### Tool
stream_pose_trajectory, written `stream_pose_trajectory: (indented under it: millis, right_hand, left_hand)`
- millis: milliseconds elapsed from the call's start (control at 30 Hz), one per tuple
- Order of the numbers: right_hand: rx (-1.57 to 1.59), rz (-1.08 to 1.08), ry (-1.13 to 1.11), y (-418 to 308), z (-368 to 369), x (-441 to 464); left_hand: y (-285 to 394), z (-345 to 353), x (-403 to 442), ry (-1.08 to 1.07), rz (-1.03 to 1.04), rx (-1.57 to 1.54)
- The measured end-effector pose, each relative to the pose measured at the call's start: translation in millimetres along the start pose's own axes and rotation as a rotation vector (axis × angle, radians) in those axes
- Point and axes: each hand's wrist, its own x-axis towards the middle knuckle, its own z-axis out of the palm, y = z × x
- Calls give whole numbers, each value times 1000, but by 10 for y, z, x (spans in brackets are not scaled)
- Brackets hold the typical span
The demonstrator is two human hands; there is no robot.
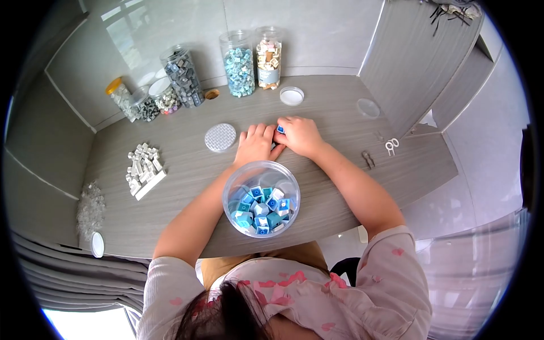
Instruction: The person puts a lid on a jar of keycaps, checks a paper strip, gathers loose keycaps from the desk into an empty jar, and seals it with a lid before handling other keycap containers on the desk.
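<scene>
My right hand (301,136) pinches a small blue keycap (280,129) between thumb and fingers. Close against it, my left hand (256,144) is closed over the tabletop, its thumb by a small greyish piece that is mostly hidden. What the left fingers hold cannot be made out. Just in front of my body, a clear round tub (228,211) contains several blue, teal and white keycaps (260,209). A round lid with a textured face (220,137) lies left of my hands.
Along the back wall stand jars of grey keycaps (184,79), teal keycaps (239,72) and cream keycaps (268,62). White keycaps (143,167) and clear bits (90,208) lie at left. A white lid (292,96), white ring-handled puller (391,146) and metal tool (368,159) lie rightward.
</scene>
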Motion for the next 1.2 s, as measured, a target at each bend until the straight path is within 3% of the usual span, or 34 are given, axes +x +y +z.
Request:
stream_pose_trajectory:
  millis: [200, 300, 400, 433, 533, 567, 633, 733, 867, 933, 1000, 1033, 1200]
  right_hand:
    - [110, 17, 111, 49, -11, -11]
    - [305, 135, 230, 98, -24, -7]
    - [516, 395, 335, 171, -65, 46]
    - [600, 422, 465, 177, -56, 111]
    - [1484, 704, 419, -65, -443, 210]
    - [1587, 697, 437, -360, -697, 257]
    - [1708, 465, 340, -742, -1095, 310]
    - [1468, -79, 240, -1339, -1632, 306]
    - [440, -599, -46, -1782, -1971, 150]
    - [371, -555, -177, -1831, -1930, 111]
    - [332, -504, -272, -1865, -1910, 103]
    - [326, -478, -299, -1879, -1912, 107]
    - [464, -516, -222, -1785, -1797, 76]
  left_hand:
    - [-162, 140, 20, 174, 71, -19]
    - [-146, 102, 11, 188, 63, 51]
    - [-94, 43, -14, 208, 40, 73]
    - [-97, 28, -14, 227, 35, 68]
    - [-180, -42, 2, 298, -72, -63]
    - [-215, -52, 0, 339, -82, -86]
    - [-284, -67, -19, 415, -107, -133]
    - [-375, -126, 20, 432, -207, -278]
    - [-638, -309, 176, 574, -432, -1028]
    - [-8, -1355, 27, 538, -595, -1398]
    - [297, -1870, -90, 481, -430, -1613]
    - [465, -2076, -182, 398, -357, -1623]
    - [970, -2169, -327, 479, 93, -705]
